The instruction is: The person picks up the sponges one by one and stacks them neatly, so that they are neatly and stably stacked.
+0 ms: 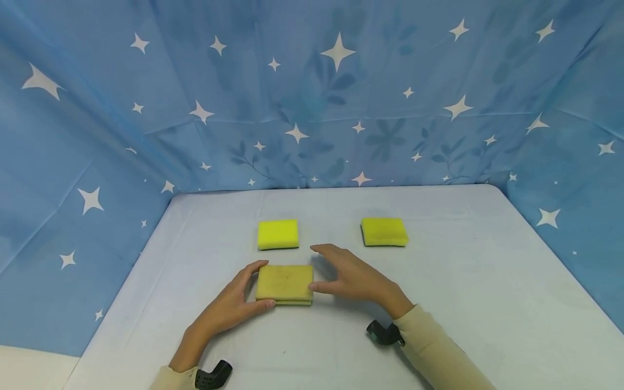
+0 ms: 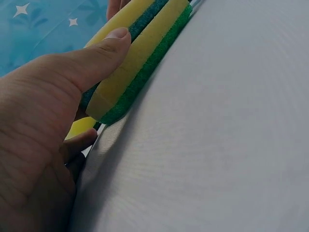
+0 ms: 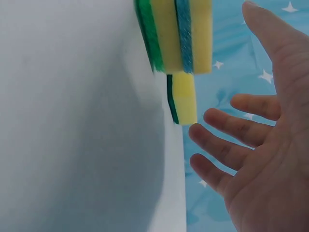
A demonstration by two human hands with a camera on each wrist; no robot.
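Note:
Two scouring sponges lie stacked at the middle of the table. The upper sponge (image 1: 286, 280) is yellow with a blue scouring layer beneath; the lower sponge (image 3: 166, 38) has a green one. My left hand (image 1: 231, 306) holds the stack's left end, thumb along the near side and index finger at the far corner. In the left wrist view the thumb (image 2: 104, 55) lies across the seam between the sponges. Beside the right end is my right hand (image 1: 358, 276), fingers spread and nothing held. Its thumb overlaps the stack's edge in the head view, but a gap shows in the right wrist view.
Behind the stack lies a bright yellow sponge (image 1: 278, 234), with another yellow sponge (image 1: 384, 232) farther right. Both have dark undersides. A white cloth covers the table (image 1: 487, 271), and a blue star-patterned curtain (image 1: 312, 97) hangs along its back and sides.

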